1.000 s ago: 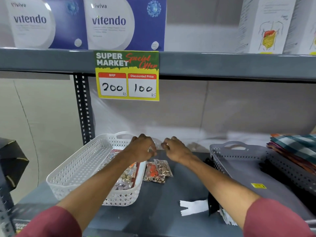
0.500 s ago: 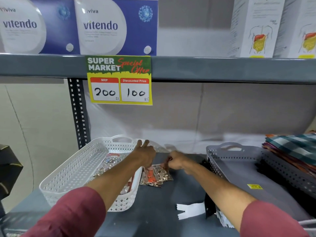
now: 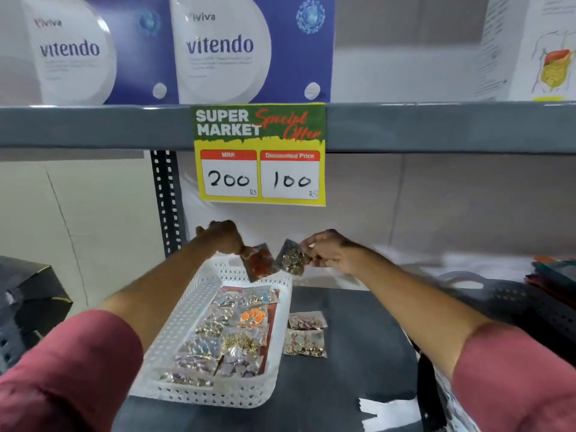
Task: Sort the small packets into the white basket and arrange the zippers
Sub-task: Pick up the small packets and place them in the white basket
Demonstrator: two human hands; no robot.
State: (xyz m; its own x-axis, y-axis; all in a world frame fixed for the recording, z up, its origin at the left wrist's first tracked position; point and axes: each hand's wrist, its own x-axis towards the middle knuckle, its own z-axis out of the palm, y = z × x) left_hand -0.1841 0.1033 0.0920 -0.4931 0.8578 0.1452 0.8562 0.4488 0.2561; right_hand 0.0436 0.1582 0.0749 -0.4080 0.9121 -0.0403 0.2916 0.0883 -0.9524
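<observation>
Head view: packets [image 3: 260, 263] in hands [image 3: 327, 252]

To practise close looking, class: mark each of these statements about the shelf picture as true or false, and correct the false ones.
1. Each hand holds a small packet. True: the left hand holds a red packet, the right hand a gold packet.
2. The white basket is bare inside. False: many packets lie in it.
3. Two packets lie on the shelf right of the basket. True.
4. The price sign shows a discounted price of 200. False: 200 is the MRP; the discounted price is 100.
5. Both sleeves are blue. False: the sleeves are dark pink.
</observation>
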